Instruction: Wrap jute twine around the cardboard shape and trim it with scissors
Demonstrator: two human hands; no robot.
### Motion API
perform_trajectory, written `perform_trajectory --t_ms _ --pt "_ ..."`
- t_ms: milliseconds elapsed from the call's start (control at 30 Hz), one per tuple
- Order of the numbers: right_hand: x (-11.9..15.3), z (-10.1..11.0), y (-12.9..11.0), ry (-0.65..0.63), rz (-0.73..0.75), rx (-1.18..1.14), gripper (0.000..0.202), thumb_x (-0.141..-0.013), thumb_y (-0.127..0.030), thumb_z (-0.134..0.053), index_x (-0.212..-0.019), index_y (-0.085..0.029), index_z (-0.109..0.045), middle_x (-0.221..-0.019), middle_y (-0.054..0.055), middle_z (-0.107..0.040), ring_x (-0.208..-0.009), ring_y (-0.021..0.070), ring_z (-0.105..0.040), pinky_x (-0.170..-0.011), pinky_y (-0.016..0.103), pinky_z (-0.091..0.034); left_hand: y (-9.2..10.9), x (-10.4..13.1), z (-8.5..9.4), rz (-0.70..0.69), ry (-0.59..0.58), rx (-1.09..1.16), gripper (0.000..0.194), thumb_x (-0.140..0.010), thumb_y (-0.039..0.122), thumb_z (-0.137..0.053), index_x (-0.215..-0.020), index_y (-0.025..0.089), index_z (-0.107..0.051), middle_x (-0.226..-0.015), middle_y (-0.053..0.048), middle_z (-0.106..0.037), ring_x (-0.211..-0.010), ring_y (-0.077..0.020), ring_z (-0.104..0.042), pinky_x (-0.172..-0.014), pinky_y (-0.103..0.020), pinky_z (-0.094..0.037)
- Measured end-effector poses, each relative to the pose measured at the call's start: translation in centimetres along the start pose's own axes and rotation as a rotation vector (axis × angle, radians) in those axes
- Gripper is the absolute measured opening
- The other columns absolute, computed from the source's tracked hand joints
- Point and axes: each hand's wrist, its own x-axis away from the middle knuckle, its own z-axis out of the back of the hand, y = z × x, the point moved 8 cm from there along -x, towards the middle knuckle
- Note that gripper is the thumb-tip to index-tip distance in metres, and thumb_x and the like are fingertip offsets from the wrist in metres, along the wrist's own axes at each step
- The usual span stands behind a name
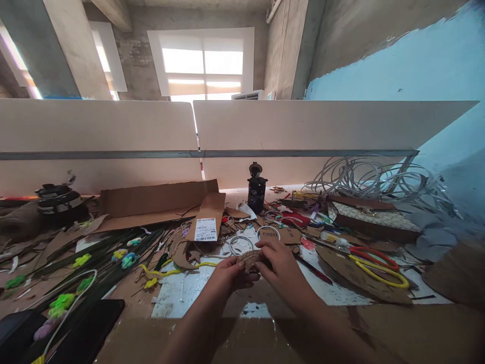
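A small tan woven piece [248, 260] is held between both hands above the white patch of the table. My left hand [231, 275] grips its left and lower side, fingers curled under it. My right hand [275, 260] pinches its right side, with fingers bent over the top. Just behind the hands lie two pale rings, a left one [241, 245] and a right one [269, 233]. The right ring rests by cardboard printed "CHINA".
Behind stand a black bottle [256, 189] and a cardboard box [159, 202]. Red-and-yellow-handled scissors [379, 265], a patterned bag [371, 217] and coiled wire [364, 177] are at right. Crochet flowers [129, 260] on dark stems and a black tablet-like object [94, 328] are at left.
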Motion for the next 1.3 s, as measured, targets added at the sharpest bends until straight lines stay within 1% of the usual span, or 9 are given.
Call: perform_trajectory --t_ms 100,233,467,600,733,933,1067,1167,1300 --pt "0.0 -0.2 0.2 -0.033 -0.044 -0.026 0.015 -0.086 -0.008 -0.056 -0.077 -0.02 -0.053 -0.123 0.012 -0.065 -0.114 0.0296 -0.059 -0.097 0.046 -0.043 0.1 0.1 -0.1 -0.007 -0.014 0.0 0.06 -0.046 0.041 -0.097 -0.093 0.013 -0.075 -0.086 -0.008 -0.077 -0.071 -0.0214 -0.073 -0.065 -0.03 -0.051" --pt "0.1 -0.6 0.3 -0.085 -0.099 -0.076 0.015 -0.086 -0.007 -0.054 -0.082 -0.021 -0.053 -0.123 0.012 -0.065 -0.113 0.028 -0.06 -0.096 0.043 -0.045 0.4 0.4 -0.4 -0.012 0.007 -0.016 0.052 -0.053 0.037 -0.093 -0.094 0.013 -0.073 -0.086 -0.008 -0.076 -0.071 -0.0199 -0.073 -0.067 -0.029 -0.05" --pt "0.0 -0.5 0.4 -0.091 -0.142 -0.098 0.019 -0.086 -0.006 -0.052 -0.077 -0.022 -0.049 -0.119 0.01 -0.065 -0.107 0.0257 -0.062 -0.09 0.038 -0.047 0.8 1.2 -1.0 0.012 0.049 -0.035 0.047 -0.052 0.024 -0.087 -0.095 0.016 -0.069 -0.087 -0.006 -0.075 -0.072 -0.021 -0.073 -0.067 -0.03 -0.05" --pt "0.0 -0.6 0.4 -0.078 -0.128 -0.105 0.019 -0.085 -0.005 -0.052 -0.078 -0.022 -0.051 -0.119 0.01 -0.065 -0.108 0.0251 -0.063 -0.091 0.038 -0.047 0.8 1.3 -1.1 0.005 0.022 -0.05 0.046 -0.056 0.027 -0.087 -0.098 0.015 -0.071 -0.093 -0.007 -0.075 -0.076 -0.0197 -0.072 -0.072 -0.031 -0.05" --pt "0.2 -0.8 0.3 -0.068 -0.102 -0.1 0.017 -0.086 -0.006 -0.053 -0.08 -0.022 -0.052 -0.118 0.009 -0.065 -0.107 0.0244 -0.063 -0.091 0.037 -0.048 0.4 1.0 -0.9 -0.001 0.004 -0.062 0.042 -0.062 0.031 -0.086 -0.098 0.015 -0.071 -0.09 -0.007 -0.075 -0.074 -0.0173 -0.07 -0.073 -0.029 -0.048" --pt "0.3 -1.0 0.0 -0.078 -0.067 -0.069 0.017 -0.087 -0.005 -0.052 -0.082 -0.022 -0.051 -0.121 0.011 -0.064 -0.111 0.0259 -0.062 -0.093 0.04 -0.048 -0.3 0.6 -0.3 0.004 0.01 -0.048 0.036 -0.069 0.028 -0.082 -0.102 0.015 -0.072 -0.097 -0.01 -0.077 -0.075 -0.0195 -0.072 -0.073 -0.03 -0.05" --pt "0.4 -1.1 -0.1 -0.076 -0.056 -0.053 0.016 -0.088 -0.007 -0.053 -0.083 -0.022 -0.052 -0.121 0.011 -0.064 -0.111 0.0261 -0.062 -0.093 0.04 -0.049 -0.3 0.7 -0.2 -0.008 0.014 -0.025 0.036 -0.072 0.027 -0.081 -0.104 0.015 -0.072 -0.1 -0.012 -0.077 -0.078 -0.0206 -0.072 -0.076 -0.032 -0.052" --pt "0.4 -1.0 -0.2 -0.064 -0.045 -0.047 0.015 -0.087 -0.007 -0.053 -0.084 -0.021 -0.054 -0.121 0.011 -0.064 -0.112 0.0258 -0.062 -0.094 0.04 -0.048 -0.3 0.8 -0.3 -0.017 0.004 0.002 0.037 -0.07 0.028 -0.084 -0.102 0.014 -0.072 -0.097 -0.011 -0.076 -0.079 -0.0202 -0.071 -0.077 -0.032 -0.052" --pt "0.4 -0.9 -0.5 -0.076 -0.052 -0.049 0.016 -0.087 -0.005 -0.053 -0.085 -0.021 -0.054 -0.122 0.011 -0.064 -0.111 0.0251 -0.062 -0.094 0.039 -0.048 -0.3 0.7 -0.3 -0.002 0.007 0.025 0.046 -0.061 0.031 -0.09 -0.1 0.013 -0.073 -0.094 -0.009 -0.076 -0.077 -0.0192 -0.07 -0.075 -0.031 -0.051"
